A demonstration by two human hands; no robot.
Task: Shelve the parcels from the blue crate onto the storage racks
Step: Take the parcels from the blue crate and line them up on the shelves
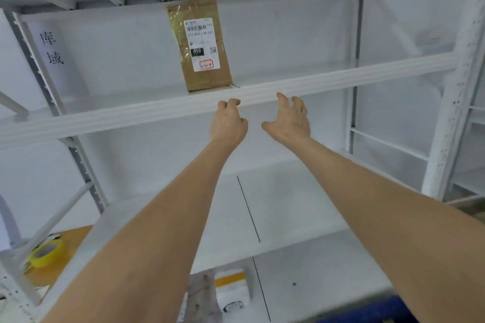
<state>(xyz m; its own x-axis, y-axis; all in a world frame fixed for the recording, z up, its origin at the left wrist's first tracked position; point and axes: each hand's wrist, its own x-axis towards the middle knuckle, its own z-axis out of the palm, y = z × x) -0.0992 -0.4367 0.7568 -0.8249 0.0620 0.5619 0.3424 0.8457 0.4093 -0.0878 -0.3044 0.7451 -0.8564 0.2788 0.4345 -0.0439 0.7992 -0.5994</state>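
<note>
Currently: brown parcel (204, 44) stands upright on the upper shelf (341, 78) of the white storage rack (446, 102), at the front edge, a little left of the shelf's middle. Its white shipping label (200, 43) faces the camera: barcode, black box reading 010, red-outlined handwritten mark at the bottom. Clear tape shines on the parcel's upper left part.

Left hand (228, 123): just below the parcel, in front of the shelf's front beam, not touching the parcel. Fingers loosely curled, nothing in them. Contact with the beam: cannot tell.

Right hand (288, 120): just beside the left, apart from it. Thumb points toward the left hand, fingers bent and slightly spread, nothing held. Both forearms are bare and reach up from the bottom corners.

Paper sign (52, 50) with two black characters hangs at the rack's left end. Lower shelf (288, 204) shows a thin dark seam line. Yellow tape roll (46, 253) lies on an orange-brown surface at lower left, beyond the rack's post. White packet (232, 288) with a yellow band sits at bottom centre, blurred. Blue edge (388, 307) shows at bottom right; whether it is the crate, cannot tell.
</note>
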